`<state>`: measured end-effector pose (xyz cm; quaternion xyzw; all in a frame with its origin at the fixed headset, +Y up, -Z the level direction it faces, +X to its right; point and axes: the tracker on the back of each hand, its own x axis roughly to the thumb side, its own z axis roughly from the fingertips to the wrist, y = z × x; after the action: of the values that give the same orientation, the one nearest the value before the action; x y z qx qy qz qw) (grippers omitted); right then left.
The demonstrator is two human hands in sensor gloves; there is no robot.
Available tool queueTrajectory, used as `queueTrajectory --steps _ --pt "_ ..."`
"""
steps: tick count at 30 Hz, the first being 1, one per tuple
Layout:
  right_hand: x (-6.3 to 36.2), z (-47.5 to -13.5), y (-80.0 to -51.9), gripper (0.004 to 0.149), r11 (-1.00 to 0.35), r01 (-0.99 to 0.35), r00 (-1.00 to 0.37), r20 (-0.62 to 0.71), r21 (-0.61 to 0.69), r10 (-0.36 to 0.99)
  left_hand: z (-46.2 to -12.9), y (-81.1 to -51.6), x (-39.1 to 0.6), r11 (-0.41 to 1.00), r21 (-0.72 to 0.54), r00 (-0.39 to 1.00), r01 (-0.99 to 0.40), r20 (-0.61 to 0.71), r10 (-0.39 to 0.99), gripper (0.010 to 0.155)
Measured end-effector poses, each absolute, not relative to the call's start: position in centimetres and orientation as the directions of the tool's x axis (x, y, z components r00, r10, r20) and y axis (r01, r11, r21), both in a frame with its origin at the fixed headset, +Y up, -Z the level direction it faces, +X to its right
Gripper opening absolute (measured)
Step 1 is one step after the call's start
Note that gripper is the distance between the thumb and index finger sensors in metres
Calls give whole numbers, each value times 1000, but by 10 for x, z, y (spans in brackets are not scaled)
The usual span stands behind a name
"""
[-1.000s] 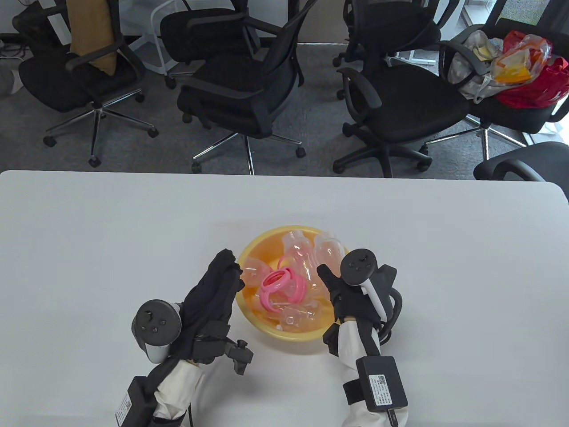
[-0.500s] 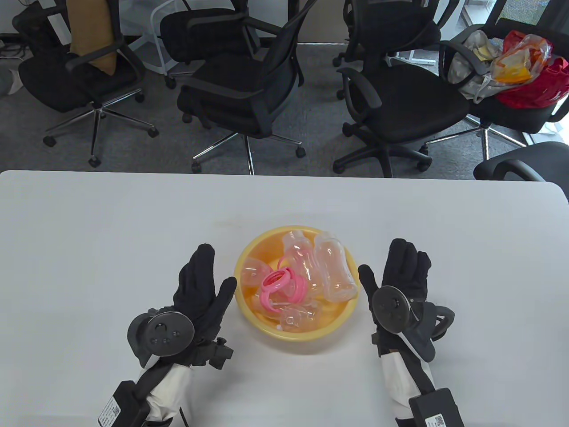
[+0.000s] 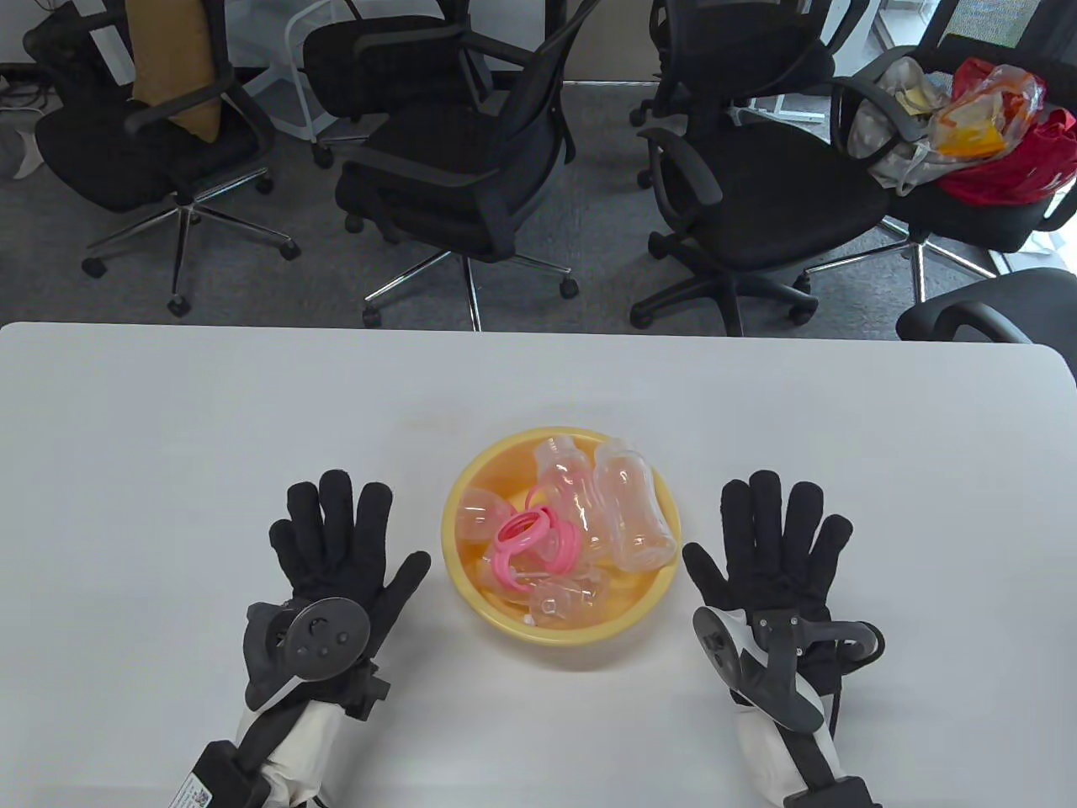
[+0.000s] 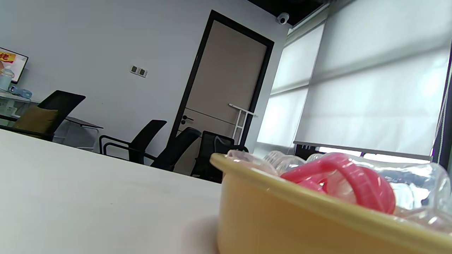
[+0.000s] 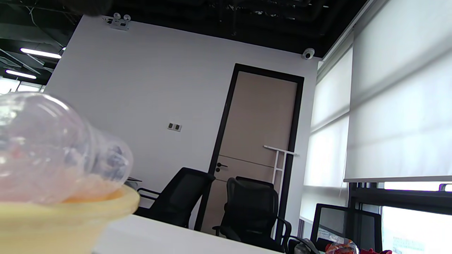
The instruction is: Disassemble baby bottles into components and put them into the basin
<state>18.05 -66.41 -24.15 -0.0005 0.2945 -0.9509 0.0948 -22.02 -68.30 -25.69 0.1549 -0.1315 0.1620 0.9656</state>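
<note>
A yellow basin (image 3: 474, 603) sits at the middle of the white table and holds clear bottle bodies (image 3: 631, 513), pink collar rings (image 3: 523, 541) and clear caps and nipples. My left hand (image 3: 336, 539) lies flat on the table just left of the basin, fingers spread and straight, holding nothing. On the other side my right hand (image 3: 778, 539) rests flat the same way, empty. The left wrist view shows the basin (image 4: 282, 218) side-on with a pink ring (image 4: 353, 181) above its rim. In the right wrist view a clear bottle (image 5: 53, 148) sticks out over the basin's (image 5: 63, 218) rim.
Several black office chairs (image 3: 471, 168) stand on the grey carpet beyond the table's far edge. One chair at the far right carries red and clear plastic bags (image 3: 1001, 126). The white table (image 3: 168, 421) stretches bare around the basin.
Both hands drew away from the basin and turned palm-down. They now lie flat on the table either side of it with fingers spread.
</note>
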Motion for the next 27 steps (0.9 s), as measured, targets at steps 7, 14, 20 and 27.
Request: queueTrajectory --steps 7,14,20,27 --pt "193 -241 -683 81 -841 141 -990 -51 -523 -135 -259 -702 -225 951 216 958 -220 231 169 80" --pt "198 -235 -689 82 -849 112 -994 -48 -516 -102 -254 -706 -228 948 233 960 -217 229 164 79" --pt "198 -237 -695 81 -866 105 -994 -35 -490 -101 -253 -704 -231 934 242 947 -264 248 203 79" --pt "199 -239 -696 81 -873 109 -994 -35 -475 -105 -253 -706 -229 942 237 953 -238 245 179 78"
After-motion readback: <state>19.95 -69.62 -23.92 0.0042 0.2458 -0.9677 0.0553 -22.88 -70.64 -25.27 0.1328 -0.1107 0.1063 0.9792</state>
